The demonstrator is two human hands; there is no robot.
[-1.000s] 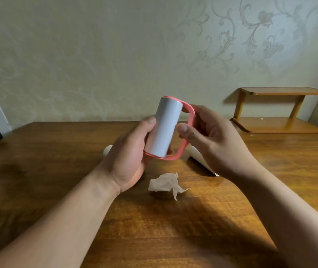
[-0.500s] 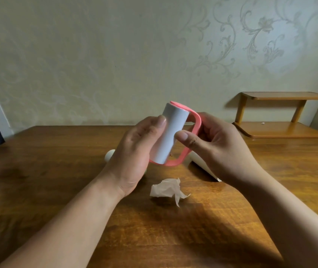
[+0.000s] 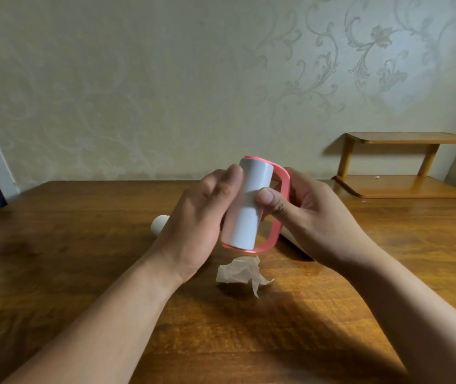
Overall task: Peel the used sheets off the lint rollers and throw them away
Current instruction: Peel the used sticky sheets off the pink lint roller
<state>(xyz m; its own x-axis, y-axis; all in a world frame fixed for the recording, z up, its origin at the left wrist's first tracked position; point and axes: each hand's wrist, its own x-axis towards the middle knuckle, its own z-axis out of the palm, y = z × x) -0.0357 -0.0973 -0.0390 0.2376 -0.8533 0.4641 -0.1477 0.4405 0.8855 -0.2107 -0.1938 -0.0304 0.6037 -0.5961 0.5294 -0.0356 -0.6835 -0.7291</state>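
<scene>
1. The lint roller (image 3: 246, 206) is held above the wooden table (image 3: 82, 245), long axis near upright, top leaning slightly right.
2. It is a smooth white cylinder in a glossy pink loop handle (image 3: 276, 228).
3. The right hand (image 3: 312, 217) grips the handle, thumb on the roll. The left hand (image 3: 196, 225) lies against its left side, fingers blurred, so grip or touch is unclear.
4. A crumpled sheet (image 3: 242, 273) lies just below.

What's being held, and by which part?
The lint roller: right hand grips its pink handle, thumb on the roll; left hand touches the roll's side.
</scene>
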